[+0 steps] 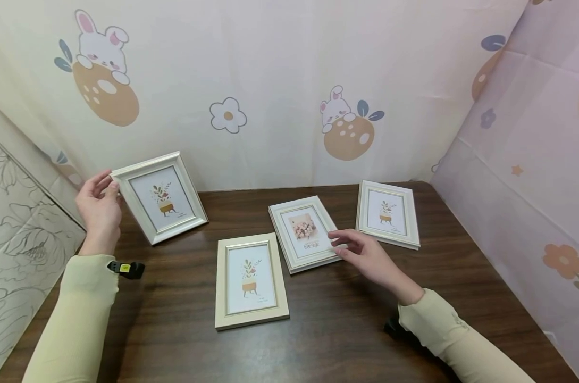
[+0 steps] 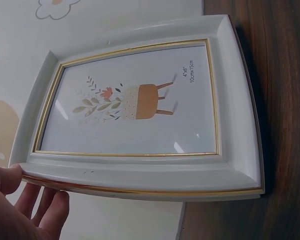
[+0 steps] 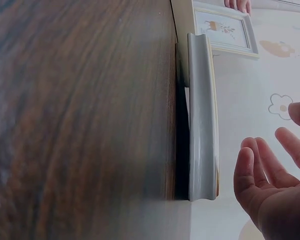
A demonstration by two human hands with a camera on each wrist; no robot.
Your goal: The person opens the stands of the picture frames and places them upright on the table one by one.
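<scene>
Over there, the left hand (image 1: 99, 208) pinches the tilted white frame (image 1: 161, 199) by a corner in its fingers; the right hand's (image 1: 368, 259) relaxed fingers hover just beside the pink-flower frame (image 1: 305, 234).

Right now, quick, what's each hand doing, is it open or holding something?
Left hand: holding the leftmost picture frame at its edge.
Right hand: open, holding nothing, near the pink flower picture.

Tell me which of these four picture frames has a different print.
The white frame nearest the right hand: its print shows pink flowers, while the other three frames each show a leafy plant in a legged pot.
</scene>
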